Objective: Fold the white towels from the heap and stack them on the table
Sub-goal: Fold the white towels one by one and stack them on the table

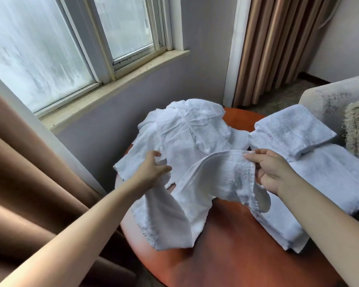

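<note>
Round table (226, 255) rim bare nearside; both hands (151, 168) pinch towel (195, 195) edge.

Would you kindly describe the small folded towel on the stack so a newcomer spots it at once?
Find the round orange table below the window. On its right side lies a stack of flat white towels. The small folded towel sits on top, a neat thick square, unlike the crumpled heap to its left.
</note>
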Available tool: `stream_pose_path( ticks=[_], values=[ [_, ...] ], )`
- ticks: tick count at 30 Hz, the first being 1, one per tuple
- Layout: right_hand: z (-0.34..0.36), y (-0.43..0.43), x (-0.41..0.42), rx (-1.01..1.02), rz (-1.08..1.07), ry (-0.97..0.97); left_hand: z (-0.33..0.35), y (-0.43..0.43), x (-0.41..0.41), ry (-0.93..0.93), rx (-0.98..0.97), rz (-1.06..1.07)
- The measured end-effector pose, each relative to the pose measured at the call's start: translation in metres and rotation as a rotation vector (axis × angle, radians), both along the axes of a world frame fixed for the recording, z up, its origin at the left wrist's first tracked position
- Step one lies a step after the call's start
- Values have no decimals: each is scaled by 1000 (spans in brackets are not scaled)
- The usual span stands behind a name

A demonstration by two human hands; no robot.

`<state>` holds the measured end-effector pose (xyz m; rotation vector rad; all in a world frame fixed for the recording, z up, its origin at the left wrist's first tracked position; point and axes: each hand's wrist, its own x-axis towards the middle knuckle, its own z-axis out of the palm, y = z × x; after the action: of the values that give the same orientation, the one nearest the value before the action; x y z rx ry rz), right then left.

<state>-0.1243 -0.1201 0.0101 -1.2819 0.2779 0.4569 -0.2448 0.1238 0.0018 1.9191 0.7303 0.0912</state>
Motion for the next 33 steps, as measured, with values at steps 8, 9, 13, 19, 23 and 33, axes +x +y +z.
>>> stream_pose_path(
  ticks=[8, 9, 13, 19, 23, 33],
  values=[
    [19, -11, 19, -212, -148, -149, 10, 37, -5, -233, 33, 314],
    [23, -9, 20, -257, -140, -172, 12, 38, -4, -233, 20, 316],
    [40, 5, 21, -361, -111, -220, 23, 32, 3, -209, 13, 271],
    [63, 42, 2, -247, 28, -179, 53, 10, 17, -203, -34, 168],
    [77, 67, -17, -137, 133, -119, 72, -17, 26, -226, -197, 35],
    [85, 16, 26, -253, -60, -218, 70, 51, -2, -276, -84, 298]
  ],
)
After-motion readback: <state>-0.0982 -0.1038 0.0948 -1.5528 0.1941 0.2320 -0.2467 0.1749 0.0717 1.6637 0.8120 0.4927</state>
